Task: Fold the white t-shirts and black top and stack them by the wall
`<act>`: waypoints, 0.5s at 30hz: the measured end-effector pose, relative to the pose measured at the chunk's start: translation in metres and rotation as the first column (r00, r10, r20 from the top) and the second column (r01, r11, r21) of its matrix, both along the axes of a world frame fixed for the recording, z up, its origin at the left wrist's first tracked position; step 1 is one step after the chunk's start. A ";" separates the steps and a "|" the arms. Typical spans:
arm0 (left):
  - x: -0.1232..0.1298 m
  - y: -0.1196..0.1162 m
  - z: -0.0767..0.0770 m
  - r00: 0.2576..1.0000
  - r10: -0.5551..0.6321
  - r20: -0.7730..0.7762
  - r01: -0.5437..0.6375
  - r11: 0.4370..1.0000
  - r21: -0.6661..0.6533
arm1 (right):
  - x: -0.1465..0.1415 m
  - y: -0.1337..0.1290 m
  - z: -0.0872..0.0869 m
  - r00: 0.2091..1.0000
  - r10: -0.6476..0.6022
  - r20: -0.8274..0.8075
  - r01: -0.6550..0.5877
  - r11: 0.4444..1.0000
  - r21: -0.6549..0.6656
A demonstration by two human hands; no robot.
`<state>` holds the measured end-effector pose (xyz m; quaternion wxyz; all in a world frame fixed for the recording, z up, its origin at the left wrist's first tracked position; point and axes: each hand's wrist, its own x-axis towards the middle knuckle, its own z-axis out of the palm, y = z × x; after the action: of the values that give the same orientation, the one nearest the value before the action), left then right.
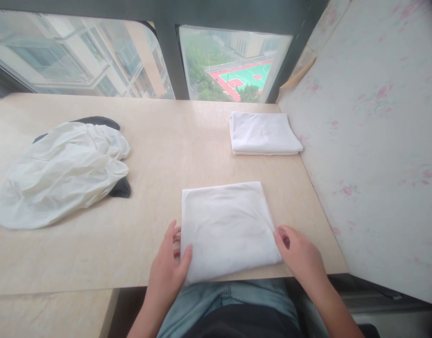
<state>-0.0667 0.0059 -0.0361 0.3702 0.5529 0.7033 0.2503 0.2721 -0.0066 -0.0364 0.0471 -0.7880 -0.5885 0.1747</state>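
Observation:
A folded white cloth (226,227) lies flat near the table's front edge, right before my body, with light creases across its top. At its left edge is my left hand (170,260), the thumb over the near left part and the fingers curled along the side, their tips partly hidden by the fabric. My right hand (300,251) pinches the cloth's right edge between thumb and bent forefinger; the other fingers are tucked out of sight. What kind of textile it is cannot be made out.
Further back on the right, a second folded white cloth (261,134) rests by the flower-patterned wall (381,155). A crumpled white garment (68,169) with dark parts lies on the left of the pale table (159,155). Windows (233,63) line the far side.

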 end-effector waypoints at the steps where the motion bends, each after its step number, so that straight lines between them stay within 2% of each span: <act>1: -0.003 0.000 0.003 0.996 0.033 0.078 -0.028 0.997 -0.069 | -0.003 -0.001 0.003 1.000 -0.008 0.010 0.008 0.999 -0.044; 4: -0.008 0.001 0.009 0.964 0.131 0.231 -0.085 0.976 -0.198 | -0.010 0.001 0.008 0.998 -0.036 -0.049 0.030 0.992 -0.122; 7: -0.010 0.004 0.011 0.928 0.193 0.319 -0.109 0.959 -0.262 | -0.011 0.007 0.007 0.976 -0.066 -0.206 0.027 0.982 -0.185; 10: -0.008 0.008 0.014 0.901 0.188 0.391 -0.055 0.944 -0.327 | -0.012 0.010 0.005 0.950 -0.077 -0.304 0.013 0.978 -0.207; 15: -0.002 0.016 0.012 0.898 0.134 0.419 0.029 0.933 -0.360 | -0.017 0.010 0.002 0.932 -0.109 -0.345 0.068 0.989 -0.127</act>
<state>-0.0687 0.0215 -0.0245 0.6053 0.3867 0.6508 0.2460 0.2554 0.0037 -0.0343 0.1146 -0.7713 -0.5235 0.3434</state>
